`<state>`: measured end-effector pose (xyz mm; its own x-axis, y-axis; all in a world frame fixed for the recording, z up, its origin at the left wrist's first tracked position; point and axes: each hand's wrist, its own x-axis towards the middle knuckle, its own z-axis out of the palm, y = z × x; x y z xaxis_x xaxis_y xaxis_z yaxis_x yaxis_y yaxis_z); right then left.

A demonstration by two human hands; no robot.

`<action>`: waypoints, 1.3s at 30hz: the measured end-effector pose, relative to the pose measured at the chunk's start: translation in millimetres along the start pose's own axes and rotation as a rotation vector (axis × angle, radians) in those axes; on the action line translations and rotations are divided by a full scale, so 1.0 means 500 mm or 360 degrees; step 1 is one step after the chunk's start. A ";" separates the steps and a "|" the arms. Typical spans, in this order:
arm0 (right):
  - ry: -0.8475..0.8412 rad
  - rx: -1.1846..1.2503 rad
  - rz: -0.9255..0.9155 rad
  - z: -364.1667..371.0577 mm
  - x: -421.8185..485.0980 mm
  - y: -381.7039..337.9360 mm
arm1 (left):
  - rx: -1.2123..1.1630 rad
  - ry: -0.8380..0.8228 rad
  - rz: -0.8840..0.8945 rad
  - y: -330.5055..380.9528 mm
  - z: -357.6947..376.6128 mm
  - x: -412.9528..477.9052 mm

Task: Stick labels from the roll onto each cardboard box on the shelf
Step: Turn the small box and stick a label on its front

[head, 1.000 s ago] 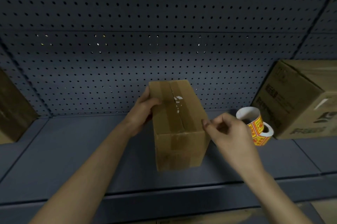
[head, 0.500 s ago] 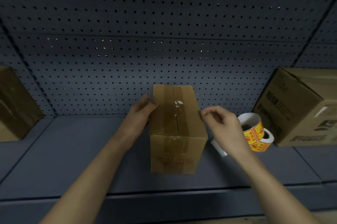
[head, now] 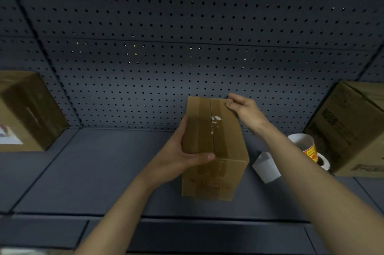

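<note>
The middle cardboard box (head: pixel 216 146) stands on the shelf (head: pixel 104 171), near its front edge. The left hand (head: pixel 182 155) clasps its near-left top corner, apparently to steady it; the right hand (head: pixel 243 109) pinches at the far-right top corner, though whether it holds a label I cannot tell. The label roll (head: pixel 309 150) lies just right, handy, beside a larger box (head: pixel 353 130)

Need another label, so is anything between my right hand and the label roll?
Nothing visible. The right hand is at the middle box's far top corner; the label roll sits on open shelf beside that forearm.
</note>
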<state>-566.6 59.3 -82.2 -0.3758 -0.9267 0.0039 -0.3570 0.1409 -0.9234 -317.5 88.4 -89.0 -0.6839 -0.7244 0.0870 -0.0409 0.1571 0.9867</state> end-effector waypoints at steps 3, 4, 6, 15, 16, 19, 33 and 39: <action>0.0009 0.0047 -0.0002 -0.005 -0.002 0.019 | 0.0000 0.0062 -0.0019 -0.009 -0.009 0.002; 0.0051 0.0076 -0.0013 -0.010 -0.007 0.025 | 0.0005 0.0116 -0.0032 -0.008 -0.013 0.001; 0.0153 0.0136 -0.0020 -0.026 -0.022 0.033 | 0.0024 0.0222 -0.0055 -0.009 -0.025 -0.002; 0.0570 -0.0009 -0.0119 -0.060 -0.134 0.076 | 0.0036 0.0678 -0.0067 -0.020 -0.061 0.037; 0.0571 -0.0038 -0.0153 -0.058 -0.147 0.082 | 0.0023 0.0701 -0.0107 -0.019 -0.060 0.044; 0.0597 -0.0163 -0.0210 -0.050 -0.189 0.091 | -0.0058 0.0784 -0.0257 -0.021 -0.069 0.072; 0.0776 -0.0254 -0.0294 -0.018 -0.228 0.086 | -0.0306 0.0781 -0.0329 -0.029 -0.078 0.127; 0.0784 -0.0224 -0.0285 -0.020 -0.230 0.089 | -0.0169 0.0771 -0.0217 -0.033 -0.082 0.128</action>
<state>-547.6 175.4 -119.9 -0.6427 -0.6722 0.3674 -0.5509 0.0723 -0.8314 -330.5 12.0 -94.0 -0.2601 -0.9655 -0.0150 -0.0150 -0.0115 0.9998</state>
